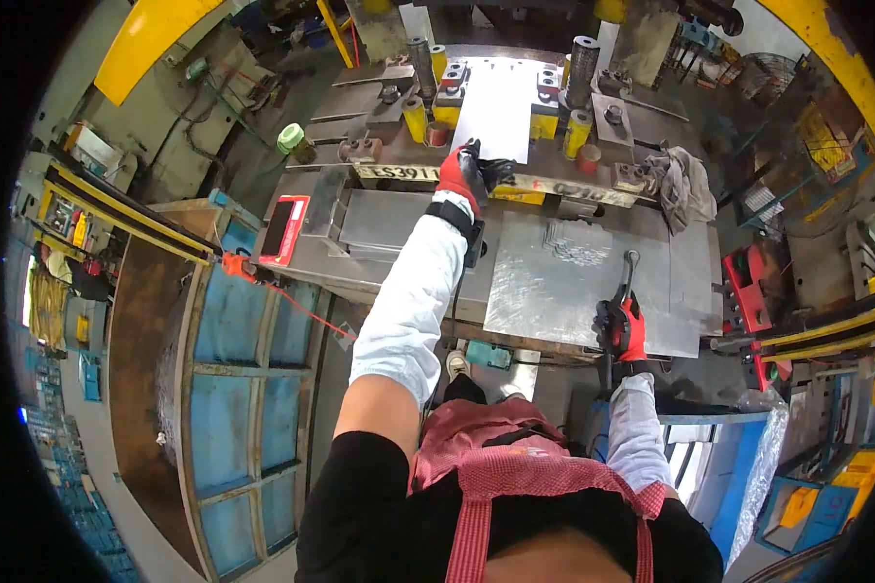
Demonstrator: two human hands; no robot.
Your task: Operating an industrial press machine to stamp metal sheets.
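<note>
My left hand [465, 173], in a red and black glove with a white sleeve, reaches forward and grips the near edge of a white metal sheet [501, 107] lying in the press die [399, 126]. My right hand [621, 324], gloved the same way, is closed on the handle of a metal hand tool [626, 275] whose tip rests on a stack of flat grey metal sheets [554, 282] on the press table. Yellow guide posts [577, 131] stand at both sides of the die.
A crumpled grey rag [685, 185] lies at the table's right end. A red and black device [284, 228] sits on the left, with a red control box [746, 287] on the right. A blue metal bin [233, 389] stands at my left.
</note>
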